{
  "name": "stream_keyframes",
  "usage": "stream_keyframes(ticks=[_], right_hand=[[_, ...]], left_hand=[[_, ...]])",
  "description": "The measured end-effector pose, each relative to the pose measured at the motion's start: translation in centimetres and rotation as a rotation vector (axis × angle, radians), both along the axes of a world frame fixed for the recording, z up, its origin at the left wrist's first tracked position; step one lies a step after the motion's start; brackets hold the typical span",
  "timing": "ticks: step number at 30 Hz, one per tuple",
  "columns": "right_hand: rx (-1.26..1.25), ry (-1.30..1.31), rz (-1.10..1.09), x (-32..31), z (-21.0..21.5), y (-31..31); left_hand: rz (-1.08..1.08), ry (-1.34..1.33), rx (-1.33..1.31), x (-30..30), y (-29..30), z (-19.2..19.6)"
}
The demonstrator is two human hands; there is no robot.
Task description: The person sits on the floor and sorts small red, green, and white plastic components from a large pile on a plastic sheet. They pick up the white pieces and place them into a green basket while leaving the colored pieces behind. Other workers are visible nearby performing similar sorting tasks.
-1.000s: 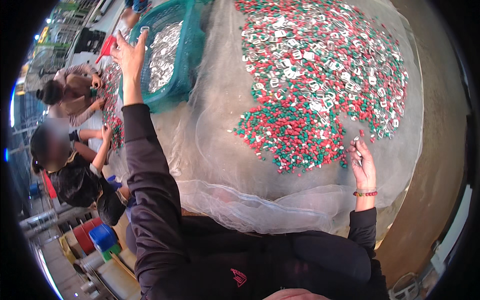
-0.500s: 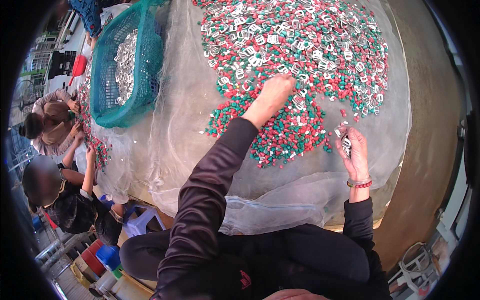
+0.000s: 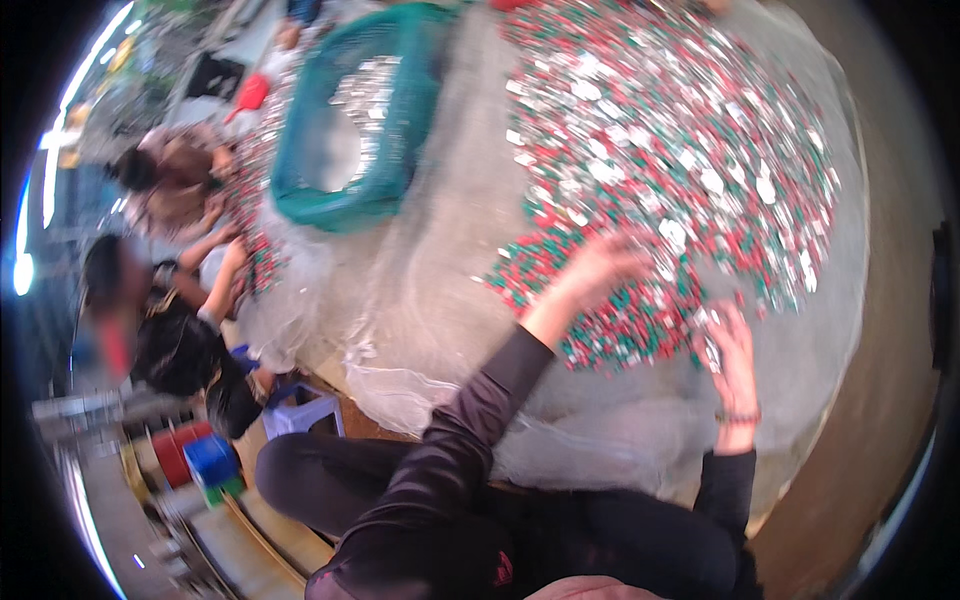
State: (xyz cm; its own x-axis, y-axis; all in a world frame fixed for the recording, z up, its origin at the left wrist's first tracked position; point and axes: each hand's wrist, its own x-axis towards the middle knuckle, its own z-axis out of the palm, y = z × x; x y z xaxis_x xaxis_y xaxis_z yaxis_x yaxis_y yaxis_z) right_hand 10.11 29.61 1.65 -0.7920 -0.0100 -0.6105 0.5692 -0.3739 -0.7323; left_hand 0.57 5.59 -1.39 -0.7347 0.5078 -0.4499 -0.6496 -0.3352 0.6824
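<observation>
A broad heap of small red, green and white pieces (image 3: pixel 600 330) lies on a sheer mesh sheet, with many silver slide buckles (image 3: pixel 672 235) mixed through its far part. Over the heap's near part is my left hand (image 3: pixel 608 265), its fingers smeared by motion; whether they hold anything does not show. At the near right edge of the heap, my right hand (image 3: pixel 736 350) is curled around a few silver buckles (image 3: pixel 712 352), partly hidden by the fingers. A beaded bracelet circles that wrist.
Left of the heap stands a teal mesh-draped basket (image 3: pixel 300 205) with silver buckles inside. Two people (image 3: pixel 175 335) sit at the left with their hands at another strip of coloured pieces (image 3: pixel 262 262). A purple stool (image 3: pixel 305 412) and a blue container (image 3: pixel 210 460) are at lower left.
The whole view has swung, so the scene sits farther right and is blurred. My left hand has lifted from the buckles with its fingers looser. My right hand still holds its buckles.
</observation>
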Motion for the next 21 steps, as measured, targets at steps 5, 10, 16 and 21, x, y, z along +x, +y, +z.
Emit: stream_keyframes(ticks=[5, 10, 16, 21], right_hand=[[0.103, 0.015, 0.097, -0.1, -0.7, -0.1], [0.073, 0.072, 0.075, -0.3, -2.5, -0.7], [0.052, 0.052, 0.117, 0.1, -0.1, -1.2], [0.103, -0.019, 0.095, 0.4, 2.4, -1.3]], left_hand=[[-0.043, 0.287, -0.299, 3.5, 2.0, 2.1], [-0.073, 0.488, -0.331, 6.1, 4.5, 3.2], [-0.046, 0.375, -0.206, 5.9, 4.9, 2.1], [-0.107, 0.27, -0.088, 5.9, 4.6, 2.6]])
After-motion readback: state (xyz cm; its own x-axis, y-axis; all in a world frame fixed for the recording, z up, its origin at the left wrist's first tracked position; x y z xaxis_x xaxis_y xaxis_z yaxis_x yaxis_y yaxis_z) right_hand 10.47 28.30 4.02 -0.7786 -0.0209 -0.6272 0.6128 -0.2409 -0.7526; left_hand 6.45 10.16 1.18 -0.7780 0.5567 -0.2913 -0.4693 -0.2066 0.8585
